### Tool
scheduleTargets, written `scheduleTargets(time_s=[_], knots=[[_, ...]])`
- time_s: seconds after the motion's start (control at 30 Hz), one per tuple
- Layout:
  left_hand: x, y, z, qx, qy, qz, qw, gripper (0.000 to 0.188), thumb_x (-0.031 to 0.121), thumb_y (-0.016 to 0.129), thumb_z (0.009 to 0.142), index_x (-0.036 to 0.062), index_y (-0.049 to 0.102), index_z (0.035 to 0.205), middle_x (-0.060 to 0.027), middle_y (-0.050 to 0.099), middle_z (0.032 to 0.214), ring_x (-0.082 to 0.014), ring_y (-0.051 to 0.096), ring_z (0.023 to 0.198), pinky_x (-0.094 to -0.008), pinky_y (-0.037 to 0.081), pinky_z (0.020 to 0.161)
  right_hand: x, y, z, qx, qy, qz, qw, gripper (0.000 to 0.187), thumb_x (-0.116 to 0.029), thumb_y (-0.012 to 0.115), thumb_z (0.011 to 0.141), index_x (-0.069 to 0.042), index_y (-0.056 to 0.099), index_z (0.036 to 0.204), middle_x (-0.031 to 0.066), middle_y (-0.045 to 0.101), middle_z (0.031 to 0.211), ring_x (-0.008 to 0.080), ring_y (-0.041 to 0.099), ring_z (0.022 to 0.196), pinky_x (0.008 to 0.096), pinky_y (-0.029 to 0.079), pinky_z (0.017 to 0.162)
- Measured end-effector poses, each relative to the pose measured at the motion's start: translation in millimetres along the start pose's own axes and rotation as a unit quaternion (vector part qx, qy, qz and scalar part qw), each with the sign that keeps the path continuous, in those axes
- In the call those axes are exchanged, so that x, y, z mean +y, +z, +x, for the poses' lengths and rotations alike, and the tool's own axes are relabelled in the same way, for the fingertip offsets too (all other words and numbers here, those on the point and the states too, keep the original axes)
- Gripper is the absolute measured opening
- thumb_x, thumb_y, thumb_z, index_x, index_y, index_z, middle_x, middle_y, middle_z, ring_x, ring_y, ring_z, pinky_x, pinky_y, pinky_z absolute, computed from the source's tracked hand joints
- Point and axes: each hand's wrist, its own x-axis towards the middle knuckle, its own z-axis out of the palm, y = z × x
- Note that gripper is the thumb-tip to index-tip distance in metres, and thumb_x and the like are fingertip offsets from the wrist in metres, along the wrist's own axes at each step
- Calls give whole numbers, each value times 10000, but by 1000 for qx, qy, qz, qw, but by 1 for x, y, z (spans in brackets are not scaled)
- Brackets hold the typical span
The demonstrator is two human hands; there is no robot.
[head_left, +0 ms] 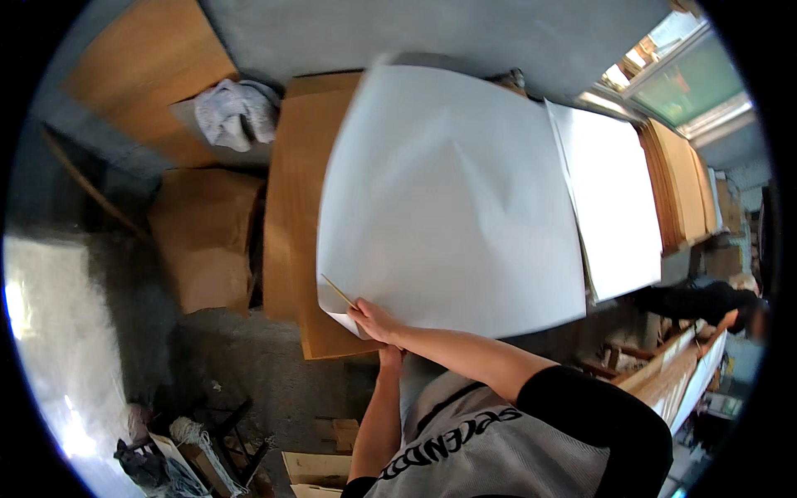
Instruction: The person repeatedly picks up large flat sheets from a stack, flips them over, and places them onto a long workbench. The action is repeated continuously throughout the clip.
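Note:
A large white sheet (448, 207) spreads over a brown board stack, its left part bowed and creased in the middle. At its near-left corner my right hand (375, 321) is closed around a thin yellowish stick (339, 290), which points up and left over the sheet. The fingers of that hand also lie against the sheet's near edge. Just below it is my left hand (391, 355), close to the edge of the brown boards (303, 216). My right hand and the sheet partly cover it, so its fingers cannot be made out.
More white sheets (614, 207) lie to the right, beside upright brown panels (677, 183). A crumpled cloth (237, 114) and a brown covered block (203, 236) stand at the left. A person in dark clothing (706, 303) is at work on the far right. Cartons (315, 469) sit on the floor below.

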Motion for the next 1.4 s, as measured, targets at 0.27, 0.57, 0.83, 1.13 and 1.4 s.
scheduleTargets(time_s=[0.27,0.57,0.83,1.13,1.4], knots=[[7,-21,11,-30,-59,48,997,184,272,520,814,114,489,903,-19,531,775,-146,508,646,-278,397,530,47,-17,-13,-130,50,187,972,273,-262,524,815,-4,532,902,124,589,812,201,569,743,306,448,663],[21,-22,-31,48,-124,-15,991,243,280,560,819,66,513,923,-69,546,837,-181,536,700,-305,439,572,164,-246,-153,99,225,350,904,262,-262,481,828,-76,567,991,73,598,723,130,580,644,255,463,531],[47,-16,-34,224,21,-49,973,279,275,558,823,22,490,921,-79,545,800,-180,535,647,-268,459,547,223,-335,-215,550,261,438,662,235,-255,566,800,-66,535,937,31,600,855,92,572,680,192,249,361],[66,-26,9,290,14,-189,938,115,131,494,839,22,479,873,-104,520,775,-202,498,629,-251,430,477,237,-363,-179,471,340,437,687,184,-225,639,756,-83,525,726,10,500,630,98,463,474,206,265,330],[33,-37,-20,302,56,22,951,177,183,498,846,35,402,857,-57,486,632,-140,488,438,-262,358,331,231,-350,-228,444,245,381,773,144,-212,467,874,-77,430,841,77,604,851,149,628,748,207,231,315]])
